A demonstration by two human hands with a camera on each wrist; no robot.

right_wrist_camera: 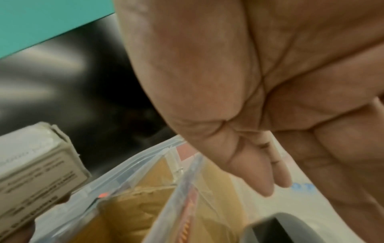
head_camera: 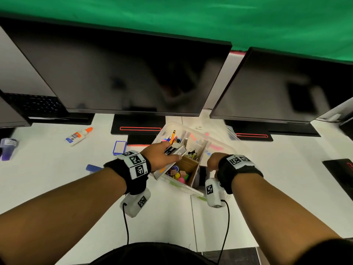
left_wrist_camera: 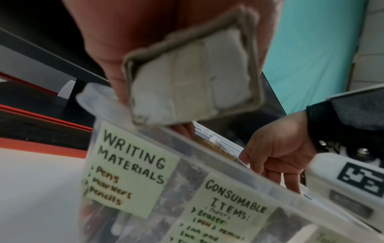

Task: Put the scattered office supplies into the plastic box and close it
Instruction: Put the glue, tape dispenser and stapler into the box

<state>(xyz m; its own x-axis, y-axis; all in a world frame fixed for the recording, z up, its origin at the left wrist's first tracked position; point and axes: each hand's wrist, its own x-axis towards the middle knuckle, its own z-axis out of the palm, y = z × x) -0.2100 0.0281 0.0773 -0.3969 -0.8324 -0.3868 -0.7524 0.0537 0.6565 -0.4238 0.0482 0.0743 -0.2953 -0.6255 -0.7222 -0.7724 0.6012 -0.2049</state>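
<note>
A clear plastic box (head_camera: 215, 142) with cardboard dividers stands open on the white desk in front of the monitors. Pens, clips and coloured bits fill its compartments. Paper labels such as "Writing Materials" are stuck on its wall (left_wrist_camera: 188, 169). My left hand (head_camera: 172, 150) grips a small white-grey cardboard packet (head_camera: 176, 150) above the box's left compartments. That packet (left_wrist_camera: 193, 82) shows end-on in the left wrist view, and its printed side (right_wrist_camera: 35, 164) in the right wrist view. My right hand (head_camera: 212, 163) is at the box's near right rim (right_wrist_camera: 145, 157), fingers (left_wrist_camera: 290, 182) hanging fairly straight beside the wall, holding nothing.
A glue bottle (head_camera: 79, 135), a blue-framed white pad (head_camera: 119, 147), a flat blue item (head_camera: 93, 167) and a purple object (head_camera: 8, 148) lie on the desk to the left. Two dark monitors (head_camera: 124, 77) (head_camera: 286, 88) stand behind the box. A black item (head_camera: 340, 173) lies far right.
</note>
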